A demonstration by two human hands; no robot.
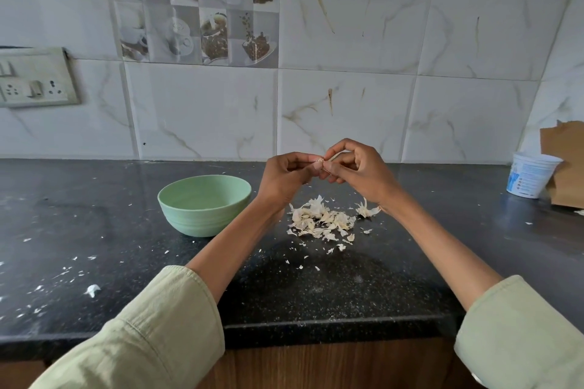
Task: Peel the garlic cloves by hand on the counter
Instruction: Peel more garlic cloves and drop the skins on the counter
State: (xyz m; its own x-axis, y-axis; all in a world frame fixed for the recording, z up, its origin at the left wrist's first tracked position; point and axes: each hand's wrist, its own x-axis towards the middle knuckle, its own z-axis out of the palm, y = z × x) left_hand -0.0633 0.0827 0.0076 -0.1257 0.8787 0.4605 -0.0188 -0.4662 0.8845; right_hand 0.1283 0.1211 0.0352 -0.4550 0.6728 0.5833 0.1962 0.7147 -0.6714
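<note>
far left, wall: switch and socket plate (34, 77) on the marble-look tiles, above the counter.

black speckled counter (94, 208), left part: scattered white skin flecks, one larger scrap (93, 289) near the front edge. open dark surface between the flecks.

pale green bowl (203, 204) stands upright left of the hands, apart from the left forearm by a narrow gap; what lies inside cannot be told from here.

left hand (284, 178) raised above the counter, fingers curled, thumb and fingertips pinching a garlic clove (318, 164). clove is small, pale, pinkish-white, mostly hidden by fingers; skin state unclear.

right hand (357, 169) meets it from the other side, fingers curled, tips pinching the same clove. both hands grip it in the air, above and just behind the heap.

below the hands: heap of papery garlic skins (319, 219), off-white, curled; a smaller tuft (366, 209) just right of it, by the right wrist. crumbs trail toward the front edge.

right of the heap: bare counter, well apart from a tilted white plastic tub (531, 174) leaning by brown cardboard (565, 167) in the corner.

front edge of counter runs under both light green sleeves.
</note>
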